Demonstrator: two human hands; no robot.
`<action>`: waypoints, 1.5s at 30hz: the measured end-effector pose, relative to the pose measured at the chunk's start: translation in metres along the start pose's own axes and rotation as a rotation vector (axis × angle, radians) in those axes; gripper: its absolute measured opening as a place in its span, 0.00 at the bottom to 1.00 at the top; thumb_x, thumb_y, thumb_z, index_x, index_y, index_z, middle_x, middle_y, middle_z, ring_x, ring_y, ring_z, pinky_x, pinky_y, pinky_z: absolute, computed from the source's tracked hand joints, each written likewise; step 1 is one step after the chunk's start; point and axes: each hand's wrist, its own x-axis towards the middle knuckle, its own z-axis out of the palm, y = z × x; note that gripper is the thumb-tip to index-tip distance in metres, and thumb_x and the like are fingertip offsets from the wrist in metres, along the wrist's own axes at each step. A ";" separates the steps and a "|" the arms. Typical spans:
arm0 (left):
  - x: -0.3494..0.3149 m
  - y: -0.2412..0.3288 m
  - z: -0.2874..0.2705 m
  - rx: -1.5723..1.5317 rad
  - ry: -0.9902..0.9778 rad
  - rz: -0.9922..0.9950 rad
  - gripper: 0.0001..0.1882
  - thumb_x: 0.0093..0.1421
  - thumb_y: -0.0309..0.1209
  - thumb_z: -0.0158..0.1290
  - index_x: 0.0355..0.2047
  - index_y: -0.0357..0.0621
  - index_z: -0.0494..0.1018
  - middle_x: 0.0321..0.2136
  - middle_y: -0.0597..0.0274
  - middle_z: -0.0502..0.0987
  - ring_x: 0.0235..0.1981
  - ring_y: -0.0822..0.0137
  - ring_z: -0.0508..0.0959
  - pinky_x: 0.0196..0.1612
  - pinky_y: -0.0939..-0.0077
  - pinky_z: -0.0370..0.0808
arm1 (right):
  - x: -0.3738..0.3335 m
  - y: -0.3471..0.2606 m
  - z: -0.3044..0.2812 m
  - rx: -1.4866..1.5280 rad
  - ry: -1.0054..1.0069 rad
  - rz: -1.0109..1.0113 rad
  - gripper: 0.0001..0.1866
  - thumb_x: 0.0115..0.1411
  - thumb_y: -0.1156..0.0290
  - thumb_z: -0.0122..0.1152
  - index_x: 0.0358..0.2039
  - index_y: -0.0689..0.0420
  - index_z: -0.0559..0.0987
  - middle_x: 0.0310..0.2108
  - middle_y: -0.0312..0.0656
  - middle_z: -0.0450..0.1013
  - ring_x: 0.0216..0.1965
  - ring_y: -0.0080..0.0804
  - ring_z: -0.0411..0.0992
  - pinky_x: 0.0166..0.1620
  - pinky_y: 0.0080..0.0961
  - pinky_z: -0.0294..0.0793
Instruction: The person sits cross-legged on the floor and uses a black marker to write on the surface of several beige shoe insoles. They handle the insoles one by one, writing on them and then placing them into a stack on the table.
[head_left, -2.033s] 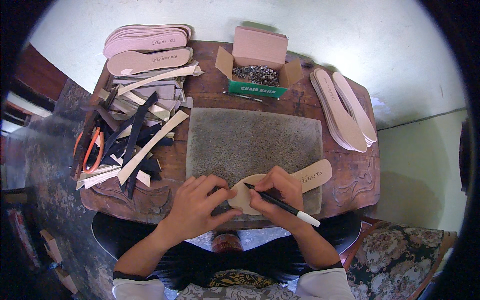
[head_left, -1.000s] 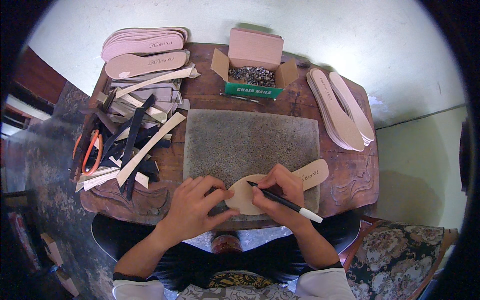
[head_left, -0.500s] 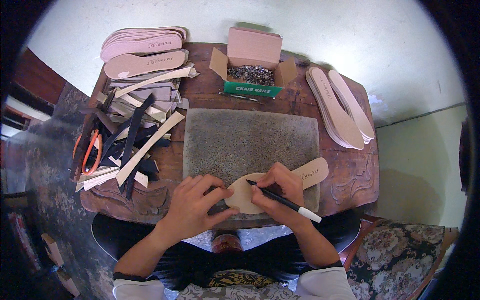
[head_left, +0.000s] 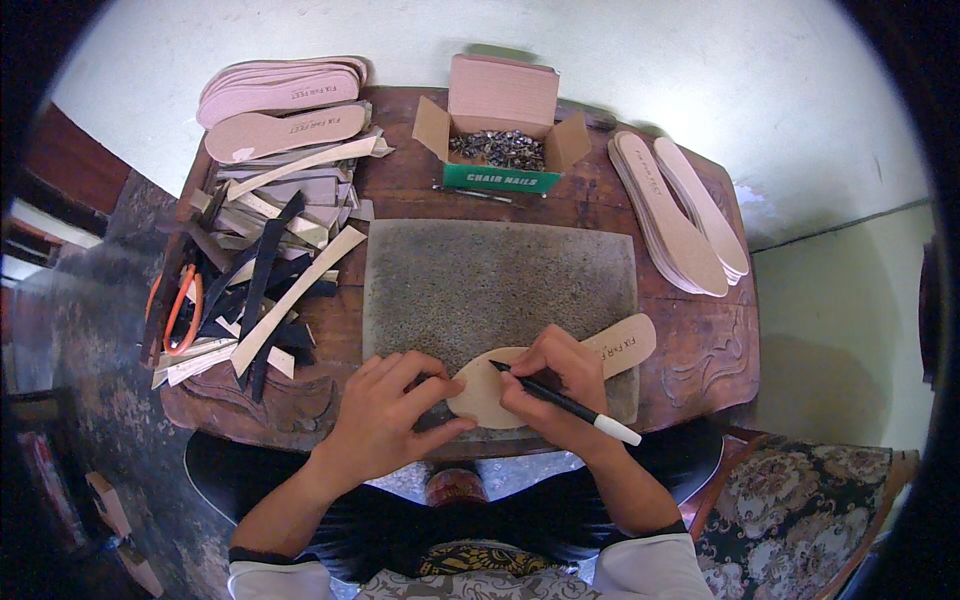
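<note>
A beige insole [head_left: 473, 388] lies at a slant on the near edge of a grey, pitted mat [head_left: 500, 285]. Its wide toe end is at my left hand [head_left: 388, 410], whose thumb and forefinger grip the rim. A black marker [head_left: 568, 402] with a white rear end is pinched in my right hand [head_left: 550, 380]. The marker's tip meets or hovers just over the insole's wide part; I cannot tell which. My right hand rests across the insole's middle and hides part of it, while the narrow heel end shows beyond my knuckles.
An open green box of nails [head_left: 495, 150] stands at the back, a thin metal tool [head_left: 472, 193] before it. Stacked insoles [head_left: 660, 215] lie right; more insoles [head_left: 285, 90] are back left. Leather strips [head_left: 300, 300] and orange-handled scissors [head_left: 182, 310] crowd the left of the wooden table [head_left: 690, 340].
The whole view has shifted very slightly. Both hands, the marker and the insole keep nearly the same places.
</note>
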 end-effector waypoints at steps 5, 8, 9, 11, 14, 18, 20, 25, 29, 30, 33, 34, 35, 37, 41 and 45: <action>0.002 0.000 0.001 -0.004 0.008 0.009 0.23 0.45 0.43 0.74 0.39 0.49 0.81 0.36 0.65 0.78 0.36 0.61 0.79 0.37 0.66 0.72 | -0.001 0.002 -0.002 0.045 -0.006 0.024 0.10 0.48 0.80 0.72 0.26 0.60 0.75 0.27 0.40 0.73 0.27 0.27 0.73 0.31 0.23 0.72; 0.001 -0.001 0.001 0.002 0.006 0.011 0.21 0.48 0.43 0.71 0.40 0.50 0.81 0.37 0.66 0.77 0.36 0.61 0.78 0.37 0.65 0.71 | -0.003 0.008 -0.008 0.129 -0.011 0.092 0.11 0.50 0.81 0.69 0.30 0.59 0.75 0.31 0.39 0.72 0.31 0.24 0.72 0.35 0.21 0.72; 0.000 -0.002 0.001 0.004 0.006 0.012 0.20 0.49 0.44 0.70 0.40 0.51 0.81 0.37 0.67 0.76 0.36 0.62 0.78 0.37 0.65 0.71 | -0.004 0.009 -0.011 0.177 0.004 0.159 0.11 0.50 0.81 0.69 0.31 0.59 0.75 0.32 0.38 0.72 0.32 0.23 0.71 0.36 0.20 0.72; 0.000 -0.001 0.001 0.018 0.011 0.019 0.20 0.49 0.44 0.70 0.40 0.51 0.81 0.36 0.66 0.76 0.36 0.62 0.78 0.37 0.65 0.71 | -0.004 0.013 -0.022 0.207 0.026 0.201 0.12 0.51 0.83 0.67 0.33 0.58 0.74 0.35 0.38 0.71 0.35 0.23 0.71 0.38 0.20 0.72; 0.001 0.000 0.001 0.023 0.000 0.011 0.22 0.46 0.43 0.73 0.40 0.51 0.81 0.36 0.64 0.78 0.36 0.60 0.79 0.37 0.64 0.73 | -0.003 0.021 -0.033 0.207 0.068 0.155 0.12 0.51 0.84 0.65 0.34 0.58 0.74 0.37 0.39 0.70 0.37 0.22 0.71 0.40 0.19 0.72; 0.003 0.001 0.001 -0.002 -0.016 -0.009 0.23 0.43 0.42 0.74 0.39 0.50 0.82 0.36 0.62 0.78 0.37 0.58 0.80 0.38 0.64 0.75 | -0.003 0.019 -0.032 0.251 0.117 0.174 0.11 0.50 0.81 0.68 0.32 0.58 0.75 0.32 0.37 0.72 0.33 0.22 0.73 0.35 0.21 0.73; 0.002 0.001 0.000 0.003 -0.011 -0.008 0.23 0.43 0.42 0.74 0.38 0.50 0.82 0.35 0.62 0.78 0.37 0.58 0.80 0.38 0.64 0.75 | -0.005 0.019 -0.032 0.191 0.093 0.149 0.11 0.48 0.79 0.70 0.30 0.58 0.75 0.29 0.38 0.73 0.31 0.23 0.74 0.32 0.21 0.73; 0.001 0.001 0.002 0.016 0.006 0.000 0.23 0.42 0.42 0.75 0.38 0.49 0.82 0.35 0.62 0.78 0.37 0.58 0.80 0.38 0.63 0.75 | -0.003 0.018 -0.034 -0.004 0.027 0.033 0.11 0.46 0.79 0.71 0.24 0.59 0.75 0.25 0.40 0.74 0.25 0.27 0.74 0.29 0.21 0.73; 0.000 0.000 0.002 0.006 0.003 -0.005 0.23 0.42 0.42 0.75 0.38 0.49 0.82 0.36 0.62 0.78 0.37 0.58 0.80 0.39 0.64 0.75 | -0.004 0.019 -0.033 -0.024 0.017 -0.013 0.11 0.46 0.79 0.71 0.25 0.60 0.75 0.26 0.41 0.74 0.26 0.28 0.75 0.29 0.23 0.73; 0.000 0.000 0.002 0.005 -0.001 -0.010 0.23 0.42 0.42 0.75 0.38 0.49 0.82 0.36 0.62 0.78 0.37 0.58 0.80 0.39 0.64 0.75 | -0.004 0.019 -0.032 -0.027 0.016 -0.020 0.11 0.46 0.79 0.71 0.25 0.60 0.75 0.26 0.41 0.74 0.26 0.28 0.75 0.29 0.23 0.72; 0.002 0.002 0.000 0.008 -0.005 -0.012 0.23 0.42 0.42 0.75 0.38 0.49 0.82 0.35 0.62 0.78 0.37 0.59 0.80 0.39 0.64 0.75 | -0.003 0.017 -0.032 -0.025 0.009 -0.015 0.11 0.46 0.79 0.71 0.25 0.60 0.75 0.26 0.41 0.74 0.27 0.29 0.75 0.30 0.24 0.72; 0.001 0.002 0.000 0.011 -0.004 -0.012 0.23 0.42 0.42 0.75 0.38 0.49 0.82 0.35 0.62 0.78 0.37 0.59 0.80 0.39 0.64 0.75 | -0.003 0.017 -0.031 -0.021 0.006 -0.009 0.11 0.46 0.79 0.71 0.25 0.60 0.75 0.26 0.41 0.74 0.27 0.29 0.75 0.30 0.24 0.72; 0.001 0.002 0.000 0.014 -0.003 -0.011 0.23 0.42 0.42 0.75 0.38 0.50 0.82 0.35 0.62 0.78 0.37 0.59 0.80 0.39 0.63 0.75 | -0.003 0.016 -0.031 -0.027 0.007 -0.008 0.11 0.46 0.79 0.71 0.25 0.60 0.75 0.26 0.41 0.74 0.27 0.29 0.75 0.30 0.24 0.72; 0.001 0.002 0.000 0.017 0.001 -0.012 0.23 0.42 0.42 0.75 0.38 0.50 0.82 0.35 0.62 0.78 0.36 0.59 0.80 0.39 0.64 0.75 | -0.003 0.016 -0.030 -0.039 0.008 -0.006 0.11 0.46 0.79 0.71 0.25 0.60 0.75 0.26 0.41 0.74 0.27 0.29 0.75 0.30 0.23 0.73; 0.000 0.001 0.001 0.014 0.003 -0.014 0.23 0.42 0.42 0.75 0.38 0.50 0.82 0.35 0.62 0.78 0.37 0.59 0.80 0.39 0.64 0.75 | -0.003 0.017 -0.031 -0.048 -0.001 -0.005 0.11 0.46 0.79 0.72 0.25 0.60 0.75 0.26 0.41 0.75 0.27 0.29 0.76 0.30 0.23 0.73; 0.001 0.002 -0.001 0.024 -0.010 -0.010 0.23 0.42 0.42 0.75 0.38 0.50 0.82 0.36 0.62 0.78 0.37 0.59 0.79 0.39 0.64 0.75 | -0.003 0.016 -0.030 -0.040 0.004 0.004 0.11 0.46 0.78 0.72 0.25 0.60 0.75 0.26 0.41 0.75 0.27 0.28 0.76 0.29 0.23 0.73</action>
